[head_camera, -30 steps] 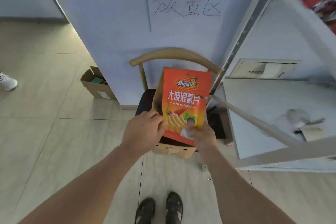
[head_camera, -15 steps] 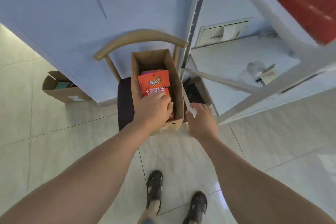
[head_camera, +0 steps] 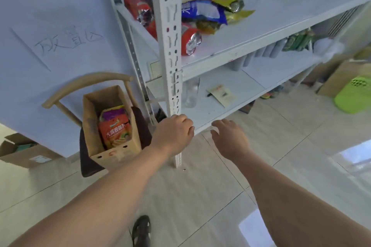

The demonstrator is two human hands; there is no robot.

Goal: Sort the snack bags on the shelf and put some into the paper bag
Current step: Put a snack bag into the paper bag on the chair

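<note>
The white metal shelf point(head_camera: 281, 18) fills the right of your view, and its perforated upright stands just behind your left hand. On the upper board a loose heap of snack bags point(head_camera: 208, 12) lies near the post: red, blue and yellow-green packs overlapping one another, with more bags blurred at the far top right. Left of the shelf a wooden chair point(head_camera: 88, 84) stands against the wall, and the paper bag point(head_camera: 112, 152) sits upright on its seat with its mouth open. The orange chip bag point(head_camera: 116, 128) stands inside it, and a purple pack shows just behind.

Your left hand point(head_camera: 172, 134) hangs in front of the upright with its fingers loosely curled, holding nothing. Your right hand point(head_camera: 230, 138) is spread and relaxed just before the front edge of the lowest board, also with nothing in it; whether its fingertips touch that edge you cannot tell.

A second ago you held the orange chip bag in both hands above the chair. Half a second ago your left hand was pressing it down into the paper bag. Now both hands are out of the bag and your view has swung right toward the shelf.
</note>
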